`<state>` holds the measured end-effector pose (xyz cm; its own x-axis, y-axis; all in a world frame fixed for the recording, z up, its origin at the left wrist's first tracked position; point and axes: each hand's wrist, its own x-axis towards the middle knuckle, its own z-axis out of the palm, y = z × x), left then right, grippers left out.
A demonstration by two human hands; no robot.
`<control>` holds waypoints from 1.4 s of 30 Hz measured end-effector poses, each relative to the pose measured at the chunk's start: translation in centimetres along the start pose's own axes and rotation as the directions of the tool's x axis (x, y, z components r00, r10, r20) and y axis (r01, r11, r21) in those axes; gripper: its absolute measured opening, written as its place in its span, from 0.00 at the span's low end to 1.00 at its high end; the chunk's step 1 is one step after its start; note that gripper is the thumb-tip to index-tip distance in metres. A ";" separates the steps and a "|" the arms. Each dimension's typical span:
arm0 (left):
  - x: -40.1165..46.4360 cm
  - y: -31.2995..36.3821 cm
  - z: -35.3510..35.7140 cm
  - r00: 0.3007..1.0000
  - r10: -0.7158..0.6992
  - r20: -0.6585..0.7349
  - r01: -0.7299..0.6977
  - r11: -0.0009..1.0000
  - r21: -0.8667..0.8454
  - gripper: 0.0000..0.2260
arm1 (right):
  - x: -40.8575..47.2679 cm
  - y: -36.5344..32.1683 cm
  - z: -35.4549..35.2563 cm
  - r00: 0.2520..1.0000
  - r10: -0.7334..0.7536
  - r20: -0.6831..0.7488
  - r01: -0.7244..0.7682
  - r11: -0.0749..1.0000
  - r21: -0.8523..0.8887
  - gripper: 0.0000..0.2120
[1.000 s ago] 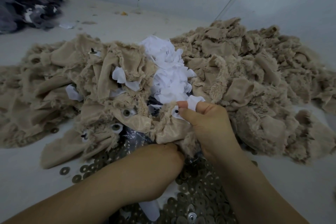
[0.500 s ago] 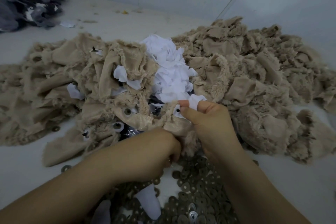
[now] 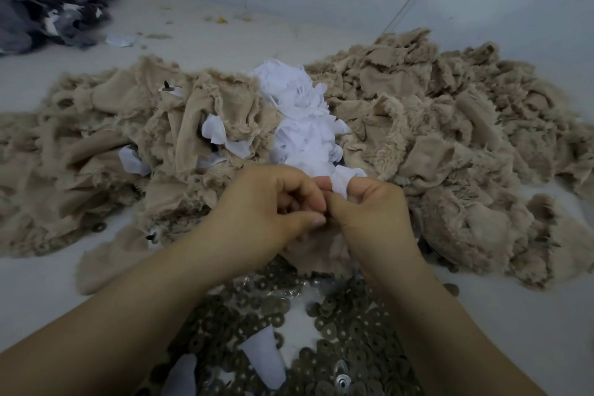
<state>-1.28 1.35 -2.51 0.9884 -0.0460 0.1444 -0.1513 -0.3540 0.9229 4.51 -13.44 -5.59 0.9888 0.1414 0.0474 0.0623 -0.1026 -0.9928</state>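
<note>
Left hand (image 3: 263,212) and right hand (image 3: 369,212) touching at centre, over near edge of beige plush heap (image 3: 450,125). Right grip clamped on white scrap (image 3: 344,182), pinched between fingertips. Left grip curled, thumb against forefinger; contents hidden, cannot tell. Metal washers (image 3: 347,331) strewn on tabletop (image 3: 38,292), nearer; white scrap pile (image 3: 302,125) just beyond hands.

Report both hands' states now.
Left hand: fingers curled; what they pinch is hidden.
Right hand: pinches a white fabric scrap.
</note>
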 end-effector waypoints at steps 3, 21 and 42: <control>0.7 -0.7 1.1 0.973 -0.061 -0.222 0.034 0.992 -0.124 0.06 | -0.2 -0.2 -0.1 0.999 -0.047 0.001 0.047 0.996 -0.069 0.30; 1.0 -2.8 1.7 0.945 -0.109 -0.308 0.003 0.946 -0.325 0.07 | -0.7 -0.7 0.0 0.993 -0.110 0.036 0.113 0.988 -0.107 0.15; 0.9 -2.8 2.4 0.851 0.376 -0.366 -0.219 0.888 0.404 0.05 | -0.7 -0.3 0.2 0.992 0.069 0.109 -0.092 0.971 0.221 0.07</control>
<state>0.02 0.07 -5.80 0.7811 0.1696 0.6010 -0.3476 -0.6814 0.6441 3.79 -13.33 -5.35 0.9701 0.2404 -0.0332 -0.0601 0.1053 -0.9926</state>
